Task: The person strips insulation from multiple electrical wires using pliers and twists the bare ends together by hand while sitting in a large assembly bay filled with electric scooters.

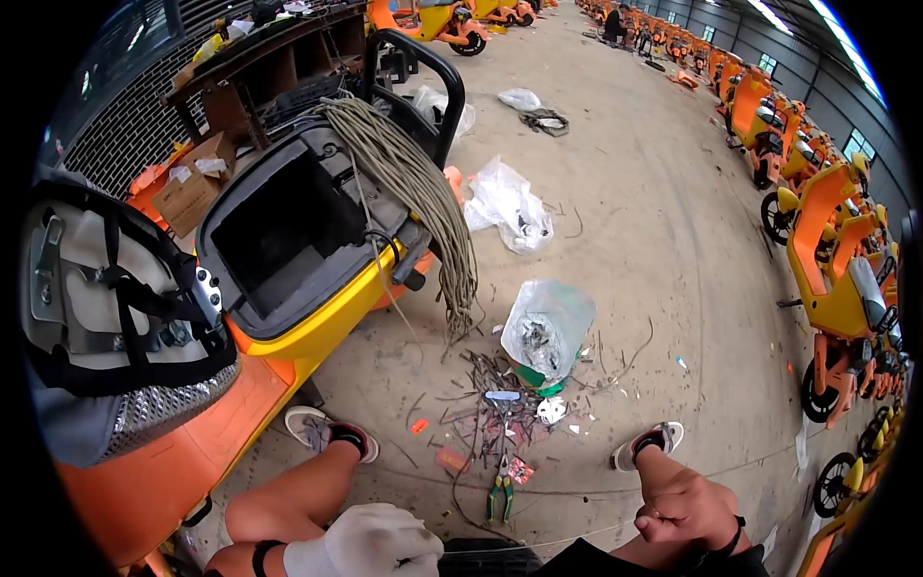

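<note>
My left hand (pixel 377 541), in a white work glove, is closed in a fist over my lap. Bare and curled, my right hand (pixel 685 512) is closed above my right knee. A thin pale thread (pixel 577 537) runs nearly taut between the two hands; its ends are hidden in the fingers. On the floor between my feet lie pliers (pixel 501 492) with green handles. Just beyond them spread dark cut scraps (pixel 481 404), with a white round plastic piece (pixel 551 411) among them. Behind the scraps stands a clear plastic bag (pixel 553 313) with a green bottom.
An orange and yellow scooter (pixel 288 356) stands close on my left. Its open black box (pixel 288 226) has a coil of rope (pixel 409 183) hanging over it. White plastic bags (pixel 510 207) lie farther off. Parked scooters (pixel 836 279) line the right side. Far back, a person (pixel 615 24) sits low.
</note>
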A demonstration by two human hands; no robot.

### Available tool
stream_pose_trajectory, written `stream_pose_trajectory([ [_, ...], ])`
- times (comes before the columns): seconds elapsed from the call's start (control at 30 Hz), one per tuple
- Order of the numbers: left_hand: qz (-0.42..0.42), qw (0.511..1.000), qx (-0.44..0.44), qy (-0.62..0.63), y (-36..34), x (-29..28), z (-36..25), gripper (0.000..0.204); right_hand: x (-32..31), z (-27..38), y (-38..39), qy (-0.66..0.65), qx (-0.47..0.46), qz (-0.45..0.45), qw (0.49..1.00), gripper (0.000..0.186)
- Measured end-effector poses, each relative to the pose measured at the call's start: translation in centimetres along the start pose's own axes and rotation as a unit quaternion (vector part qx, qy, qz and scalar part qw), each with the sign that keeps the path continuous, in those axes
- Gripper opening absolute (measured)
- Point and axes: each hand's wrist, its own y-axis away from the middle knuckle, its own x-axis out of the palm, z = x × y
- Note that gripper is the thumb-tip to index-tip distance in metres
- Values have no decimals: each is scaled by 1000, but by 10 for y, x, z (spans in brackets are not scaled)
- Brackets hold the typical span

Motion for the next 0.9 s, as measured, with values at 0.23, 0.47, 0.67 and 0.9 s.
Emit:
stream_pose_trajectory([
  [0.23, -34, 974, -208, 82, -11, -19, 20, 17, -2, -12, 11, -34, 99, -69, 992, 27],
  [0.47, -70, 950, -261, 155, -41, -3, 6, 20, 22, -10, 1, -47, 234, -120, 964, 26],
  [0.67, -70, 948, -272, 148, -59, 10, 8, 29, 31, 6, -34, -35, 253, -142, 956, 25],
  [0.9, -101, 978, -180, 16, -70, 19, 1, 20, 33, 13, -49, -27, 211, -89, 973, 24],
])
